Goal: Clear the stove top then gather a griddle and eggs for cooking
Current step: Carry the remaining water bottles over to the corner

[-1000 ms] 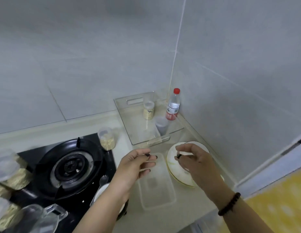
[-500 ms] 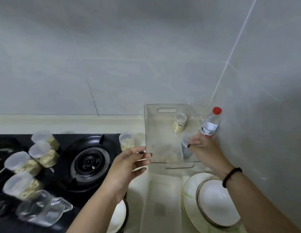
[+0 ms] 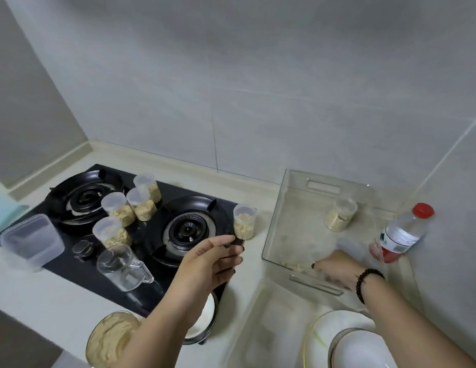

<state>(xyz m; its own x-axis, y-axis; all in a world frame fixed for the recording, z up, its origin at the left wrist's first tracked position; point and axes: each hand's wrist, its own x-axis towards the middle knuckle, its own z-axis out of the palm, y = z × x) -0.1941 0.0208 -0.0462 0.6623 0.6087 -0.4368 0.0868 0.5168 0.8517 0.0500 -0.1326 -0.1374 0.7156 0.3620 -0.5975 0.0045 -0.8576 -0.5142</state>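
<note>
The black glass gas stove top is far from clear: four clear lidded plastic cups of pale cereal stand bunched between its two burners, a glass measuring jug lies tipped in front of them, and a frosted plastic box sits at the stove's left edge. The left hand hovers over the stove's right burner, fingers loosely spread and gripping nothing, aimed at a fifth cereal cup perched on the stove's right edge, probably the next to go. Right of the stove, the right hand is down inside a clear acrylic tray, apparently the collecting spot, since one cup stands there; whether that hand grips anything I cannot tell. No griddle or eggs in view.
</note>
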